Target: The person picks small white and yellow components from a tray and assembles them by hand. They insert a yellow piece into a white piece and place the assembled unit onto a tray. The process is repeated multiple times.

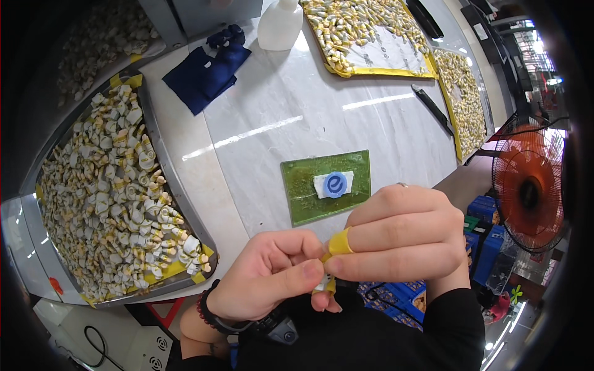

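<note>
My left hand (272, 272) and my right hand (405, 238) meet at the near side of the table, fingertips pinched together. Between them is a small white and yellow piece (323, 284), mostly hidden by the fingers. A yellow band (340, 242) wraps a fingertip of my right hand. Just beyond the hands lies a green rectangular plate (303, 207). On it rests a small white pad (319, 185) with a round blue cap (335, 185) on top.
At left stands a metal-edged tray (207, 260) heaped with white, yellow-banded pieces. Yellow-edged trays (396, 75) of similar small pieces lie far right, near a black-handled knife (433, 110). A navy cloth (207, 77) and white bottle (280, 28) sit at the back. An orange fan (529, 185) stands right.
</note>
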Action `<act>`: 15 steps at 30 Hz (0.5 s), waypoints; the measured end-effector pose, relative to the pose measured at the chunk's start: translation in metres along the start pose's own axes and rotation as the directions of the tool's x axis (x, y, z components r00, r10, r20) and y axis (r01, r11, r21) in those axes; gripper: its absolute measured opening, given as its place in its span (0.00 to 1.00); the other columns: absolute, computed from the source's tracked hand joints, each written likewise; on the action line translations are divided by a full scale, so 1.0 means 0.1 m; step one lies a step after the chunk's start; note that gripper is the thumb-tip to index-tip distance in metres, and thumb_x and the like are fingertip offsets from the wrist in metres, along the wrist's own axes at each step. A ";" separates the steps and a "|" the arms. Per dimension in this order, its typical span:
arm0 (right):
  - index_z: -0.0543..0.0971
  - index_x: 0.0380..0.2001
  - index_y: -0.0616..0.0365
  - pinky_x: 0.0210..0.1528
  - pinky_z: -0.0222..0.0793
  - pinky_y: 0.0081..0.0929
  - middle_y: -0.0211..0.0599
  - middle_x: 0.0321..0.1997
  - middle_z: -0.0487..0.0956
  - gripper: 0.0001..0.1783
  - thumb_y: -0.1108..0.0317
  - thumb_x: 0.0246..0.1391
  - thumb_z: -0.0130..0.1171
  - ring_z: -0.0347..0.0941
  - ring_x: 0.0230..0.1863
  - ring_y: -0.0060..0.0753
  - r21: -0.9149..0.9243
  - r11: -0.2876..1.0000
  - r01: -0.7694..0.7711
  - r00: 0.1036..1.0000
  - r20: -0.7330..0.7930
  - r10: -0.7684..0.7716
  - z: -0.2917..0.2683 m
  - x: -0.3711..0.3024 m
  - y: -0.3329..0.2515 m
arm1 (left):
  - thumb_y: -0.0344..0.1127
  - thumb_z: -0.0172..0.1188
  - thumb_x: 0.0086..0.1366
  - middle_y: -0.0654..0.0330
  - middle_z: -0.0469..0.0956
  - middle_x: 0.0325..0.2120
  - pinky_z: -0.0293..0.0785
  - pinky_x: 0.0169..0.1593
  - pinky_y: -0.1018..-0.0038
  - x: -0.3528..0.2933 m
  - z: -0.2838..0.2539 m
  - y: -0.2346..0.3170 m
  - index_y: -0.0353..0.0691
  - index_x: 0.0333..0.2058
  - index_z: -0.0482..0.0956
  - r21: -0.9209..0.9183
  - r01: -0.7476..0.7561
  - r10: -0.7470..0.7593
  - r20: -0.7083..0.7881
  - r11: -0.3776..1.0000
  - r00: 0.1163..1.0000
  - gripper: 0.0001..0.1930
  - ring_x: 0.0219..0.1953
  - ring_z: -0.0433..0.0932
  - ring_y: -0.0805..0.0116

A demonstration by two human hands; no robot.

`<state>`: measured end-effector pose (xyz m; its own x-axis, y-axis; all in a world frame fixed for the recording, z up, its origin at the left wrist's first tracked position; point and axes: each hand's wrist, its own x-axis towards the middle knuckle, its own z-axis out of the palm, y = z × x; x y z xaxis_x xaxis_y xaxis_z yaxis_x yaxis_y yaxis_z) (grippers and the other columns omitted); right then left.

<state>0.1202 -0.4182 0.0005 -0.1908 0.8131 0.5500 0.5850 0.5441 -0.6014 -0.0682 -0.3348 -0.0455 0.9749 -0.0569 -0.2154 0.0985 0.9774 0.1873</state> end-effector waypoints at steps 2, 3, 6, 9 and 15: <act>0.79 0.28 0.66 0.27 0.73 0.23 0.39 0.28 0.77 0.10 0.74 0.37 0.62 0.75 0.27 0.35 0.006 1.000 -0.021 1.000 0.001 0.021 -0.02 0.00 -0.03 | 0.32 0.55 0.65 0.58 0.76 0.30 0.77 0.44 0.69 -0.01 0.03 0.00 0.31 0.37 0.71 0.053 -0.036 0.037 -0.026 0.998 0.999 0.09 0.32 0.77 0.75; 0.79 0.28 0.66 0.27 0.72 0.23 0.39 0.28 0.77 0.10 0.74 0.37 0.62 0.75 0.27 0.34 0.011 0.999 -0.042 0.999 -0.008 0.043 -0.02 0.00 -0.04 | 0.31 0.55 0.64 0.58 0.76 0.32 0.77 0.45 0.70 -0.01 0.05 0.00 0.30 0.38 0.71 0.080 -0.054 0.057 -0.039 0.995 0.998 0.09 0.33 0.77 0.75; 0.80 0.28 0.65 0.26 0.72 0.22 0.39 0.28 0.78 0.10 0.75 0.37 0.62 0.75 0.27 0.33 0.011 0.994 -0.112 0.993 -0.040 0.113 -0.03 0.00 -0.11 | 0.28 0.57 0.63 0.57 0.76 0.36 0.74 0.47 0.74 -0.02 0.09 -0.04 0.29 0.43 0.71 0.272 -0.239 0.253 -0.015 0.932 0.967 0.12 0.38 0.77 0.74; 0.81 0.26 0.62 0.26 0.70 0.19 0.37 0.28 0.80 0.07 0.75 0.37 0.63 0.75 0.26 0.30 -0.032 0.993 -0.113 0.993 -0.041 0.112 -0.07 0.00 -0.16 | 0.26 0.60 0.60 0.56 0.76 0.40 0.73 0.47 0.77 -0.03 0.11 -0.08 0.28 0.45 0.71 0.480 -0.371 0.421 0.004 0.795 0.907 0.15 0.42 0.76 0.72; 0.82 0.26 0.61 0.25 0.66 0.18 0.36 0.29 0.80 0.06 0.75 0.39 0.62 0.75 0.26 0.29 -0.096 0.995 -0.002 1.000 -0.030 -0.001 -0.04 -0.04 -0.21 | 0.27 0.70 0.51 0.56 0.79 0.31 0.73 0.37 0.80 -0.08 0.08 -0.10 0.29 0.37 0.76 0.727 -0.372 0.517 0.027 0.577 0.856 0.16 0.34 0.78 0.74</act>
<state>0.1117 -0.4338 0.0138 -0.1677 0.8060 0.5676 0.6585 0.5201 -0.5440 -0.0750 -0.3454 -0.0384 0.8904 0.4510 -0.0612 -0.1603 0.4365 0.8853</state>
